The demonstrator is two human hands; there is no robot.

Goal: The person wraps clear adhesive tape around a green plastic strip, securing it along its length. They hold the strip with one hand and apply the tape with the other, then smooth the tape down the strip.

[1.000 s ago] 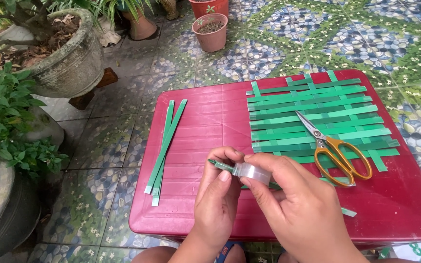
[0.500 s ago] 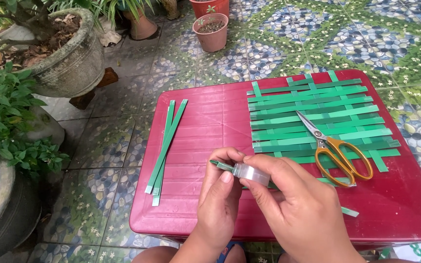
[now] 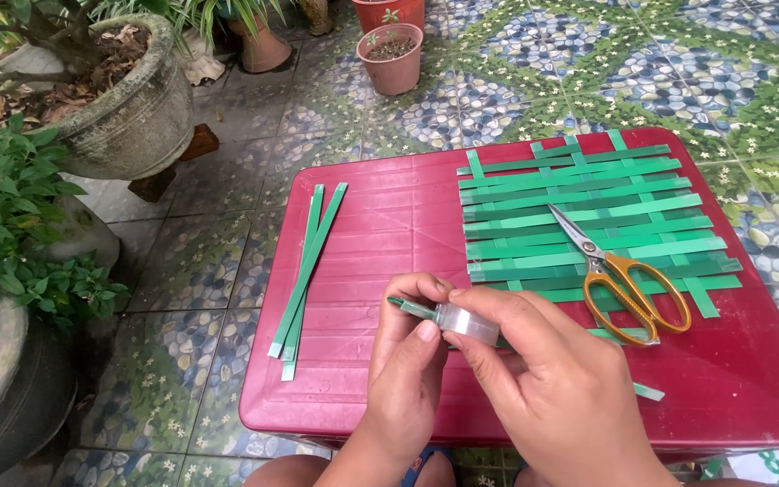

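Between both hands, just above the red table's point(image 3: 389, 216) near edge, the left hand point(image 3: 407, 379) pinches a green strip point(image 3: 410, 307) while the right hand point(image 3: 552, 388) grips a clear tape roll point(image 3: 467, 322) against it; keeping the tape taut and square seems wise, scissors point(image 3: 628, 280) lying just beyond the right hand.

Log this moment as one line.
left hand: pinches green strip | right hand: holds clear tape roll | scissors: on woven mat

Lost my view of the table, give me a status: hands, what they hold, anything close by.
Left hand and right hand both pinch a clear tape roll on a green strip. Scissors lie on woven mat, apart.
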